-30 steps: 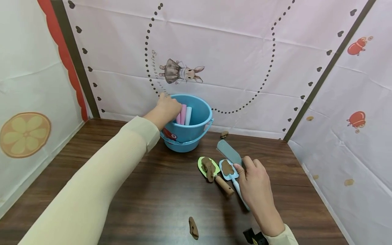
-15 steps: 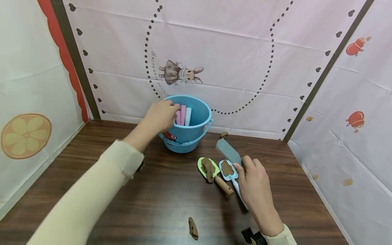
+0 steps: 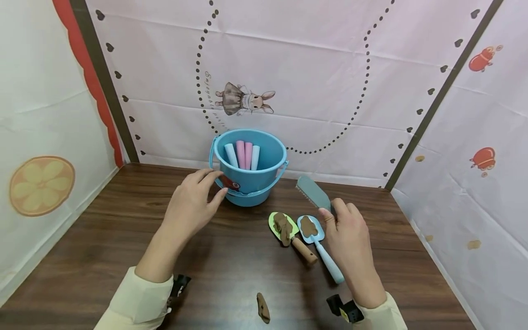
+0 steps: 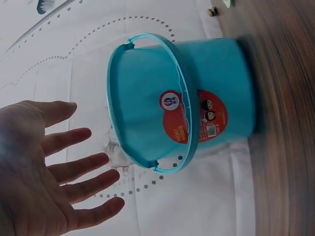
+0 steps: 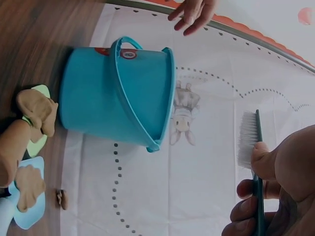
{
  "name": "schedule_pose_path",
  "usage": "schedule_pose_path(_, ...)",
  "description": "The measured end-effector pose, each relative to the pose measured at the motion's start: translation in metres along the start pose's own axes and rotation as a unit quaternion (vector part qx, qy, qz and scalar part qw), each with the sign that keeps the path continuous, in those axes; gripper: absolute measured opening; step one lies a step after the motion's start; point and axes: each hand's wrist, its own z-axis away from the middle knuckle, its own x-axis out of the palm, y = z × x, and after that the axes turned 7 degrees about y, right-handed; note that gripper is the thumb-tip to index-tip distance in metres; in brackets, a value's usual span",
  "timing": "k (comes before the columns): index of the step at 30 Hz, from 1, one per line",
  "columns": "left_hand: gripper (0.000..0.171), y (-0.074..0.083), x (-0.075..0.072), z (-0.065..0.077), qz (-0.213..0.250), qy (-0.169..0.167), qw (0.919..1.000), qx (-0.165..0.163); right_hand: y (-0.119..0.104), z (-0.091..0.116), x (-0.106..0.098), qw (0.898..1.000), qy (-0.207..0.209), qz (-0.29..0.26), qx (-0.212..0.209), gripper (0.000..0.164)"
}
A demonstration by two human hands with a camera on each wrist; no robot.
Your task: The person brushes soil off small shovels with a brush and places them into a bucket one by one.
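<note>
My right hand (image 3: 348,243) grips a grey-green brush (image 3: 314,191); its pale bristles show in the right wrist view. My left hand (image 3: 191,201) hangs in front of the blue bucket's left side, fingers loosely spread, and the left wrist view shows its palm holding nothing. Inside the bucket (image 3: 251,181) stand light blue and pink handles (image 3: 240,153); their lower ends are hidden. Below the brush lie a green trowel (image 3: 294,229) with a wooden handle and a light blue shovel (image 3: 330,263), each bearing brown clay-like material.
A brown scrap (image 3: 262,308) lies on the dark wooden table (image 3: 222,275) near the front. Another brown lump (image 5: 62,199) is by the back cloth. Printed cloth walls (image 3: 321,82) close off the back and both sides.
My left hand has come away from the bucket's left rim toward me, uncovering a light blue handle inside. My right hand has lifted the brush slightly.
</note>
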Motion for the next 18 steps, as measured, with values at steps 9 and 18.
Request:
schedule_pose_path(9, 0.051, 0.008, 0.0, 0.002, 0.005, -0.04, 0.9988, -0.028, 0.005, -0.002, -0.004, 1.0, -0.002, -0.001, 0.01, 0.032)
schedule_pose_path(18, 0.05, 0.019, 0.018, 0.004, 0.019, -0.115, 0.9925, -0.034, 0.006, -0.001, -0.007, 1.0, 0.002, -0.004, 0.014, 0.036)
